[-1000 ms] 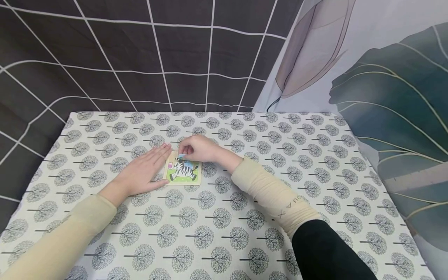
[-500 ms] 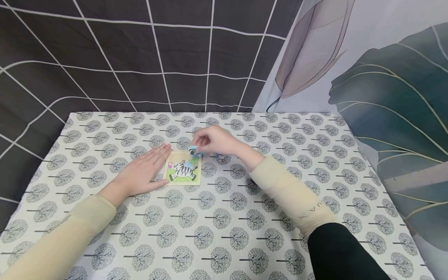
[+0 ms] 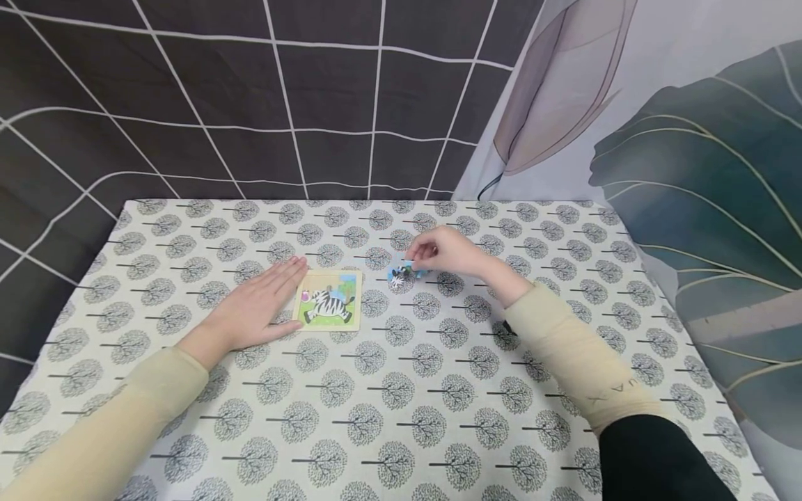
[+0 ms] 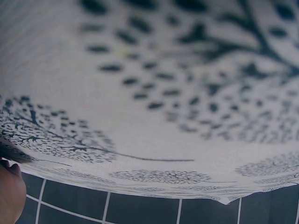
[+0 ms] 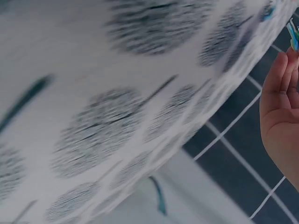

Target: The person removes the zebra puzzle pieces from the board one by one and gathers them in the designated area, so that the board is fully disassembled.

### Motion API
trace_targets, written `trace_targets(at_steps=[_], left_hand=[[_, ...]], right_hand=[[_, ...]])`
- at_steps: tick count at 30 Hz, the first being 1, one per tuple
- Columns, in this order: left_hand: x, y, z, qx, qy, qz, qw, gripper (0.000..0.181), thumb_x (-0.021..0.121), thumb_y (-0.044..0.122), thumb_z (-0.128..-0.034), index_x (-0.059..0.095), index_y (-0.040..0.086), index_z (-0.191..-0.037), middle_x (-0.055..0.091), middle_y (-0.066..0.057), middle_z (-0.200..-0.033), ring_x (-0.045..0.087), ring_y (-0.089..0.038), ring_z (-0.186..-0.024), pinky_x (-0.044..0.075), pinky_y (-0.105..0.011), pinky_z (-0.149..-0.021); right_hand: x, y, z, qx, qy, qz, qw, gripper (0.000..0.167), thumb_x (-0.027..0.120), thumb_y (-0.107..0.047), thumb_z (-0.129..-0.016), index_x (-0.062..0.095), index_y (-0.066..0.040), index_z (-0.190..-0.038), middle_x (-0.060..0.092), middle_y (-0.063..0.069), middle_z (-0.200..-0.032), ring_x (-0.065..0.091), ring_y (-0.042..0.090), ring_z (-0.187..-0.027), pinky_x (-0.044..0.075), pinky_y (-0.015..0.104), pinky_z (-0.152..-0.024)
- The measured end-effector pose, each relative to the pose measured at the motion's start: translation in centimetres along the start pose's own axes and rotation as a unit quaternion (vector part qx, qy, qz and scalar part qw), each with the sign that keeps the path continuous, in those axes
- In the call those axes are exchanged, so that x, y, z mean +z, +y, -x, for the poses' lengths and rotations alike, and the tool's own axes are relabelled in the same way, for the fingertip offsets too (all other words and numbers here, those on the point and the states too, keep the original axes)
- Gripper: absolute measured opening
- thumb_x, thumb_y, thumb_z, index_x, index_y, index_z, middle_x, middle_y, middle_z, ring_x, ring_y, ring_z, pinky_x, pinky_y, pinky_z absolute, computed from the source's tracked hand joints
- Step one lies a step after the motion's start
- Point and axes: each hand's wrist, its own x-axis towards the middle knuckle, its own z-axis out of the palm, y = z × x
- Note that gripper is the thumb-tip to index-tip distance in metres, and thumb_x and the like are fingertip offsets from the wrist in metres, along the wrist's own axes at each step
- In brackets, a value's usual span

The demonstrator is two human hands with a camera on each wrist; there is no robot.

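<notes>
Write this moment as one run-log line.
left hand: flat along left edge of puzzle | right hand: pinches piece right of puzzle | puzzle: upper left unfilled

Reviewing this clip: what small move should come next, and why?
Probably the right hand should lower its pinched piece onto the cloth and let go. It has carried that piece away from the board, whose upper left is bare, to beside a loose striped piece, while the left hand lies flat at the board's left edge.
</notes>
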Motion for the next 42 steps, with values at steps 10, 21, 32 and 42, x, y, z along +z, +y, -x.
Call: trace_targets(at_steps=[10, 21, 32, 42], left_hand=[[0.0, -0.1, -0.1, -0.004, -0.015, -0.003, 0.9999, 0.095, 0.051, 0.057, -0.1048, 0.016, -0.005, -0.167, 0.016, -0.021, -0.177, 0.019, -0.040, -0.165, 0.022, -0.050, -0.136], [-0.3, 0.1, -0.1, -0.004, -0.014, 0.000, 0.9999, 0.095, 0.052, 0.056, -0.1045, 0.017, -0.005, -0.167, 0.016, -0.021, -0.177, 0.020, -0.040, -0.164, 0.023, -0.051, -0.136], [0.0, 0.0, -0.1, -0.002, -0.008, 0.008, 0.9999, 0.095, 0.052, 0.057, -0.1043, 0.018, -0.005, -0.167, 0.017, -0.021, -0.177, 0.022, -0.040, -0.164, 0.025, -0.052, -0.135], [-0.1, -0.1, 0.0, -0.005, -0.014, 0.005, 0.9999, 0.095, 0.052, 0.057, -0.1047, 0.016, -0.004, -0.168, 0.015, -0.020, -0.178, 0.018, -0.040, -0.165, 0.022, -0.052, -0.136]], right_hand=[[-0.2, 3.0, 1.5, 0.023, -0.003, -0.021, 0.9995, 0.014, 0.078, 0.002, -0.090, 0.077, 0.003, -0.104, 0.077, 0.014, -0.095, 0.068, 0.013, -0.083, 0.058, 0.015, -0.079], [0.1, 3.8, 1.6, 0.047, -0.008, -0.016, 0.9987, 0.016, 0.078, -0.001, -0.091, 0.078, 0.001, -0.107, 0.076, 0.013, -0.096, 0.068, 0.016, -0.087, 0.057, 0.018, -0.083], [0.1, 3.5, 1.7, 0.038, 0.015, 0.007, 0.9991, 0.021, 0.081, -0.003, -0.089, 0.077, -0.001, -0.110, 0.075, 0.013, -0.101, 0.070, 0.021, -0.093, 0.061, 0.028, -0.089], [0.8, 1.0, -0.3, 0.000, 0.011, -0.001, 0.9999, 0.024, 0.082, -0.004, -0.089, 0.076, -0.001, -0.113, 0.076, 0.014, -0.105, 0.072, 0.024, -0.098, 0.064, 0.034, -0.094]])
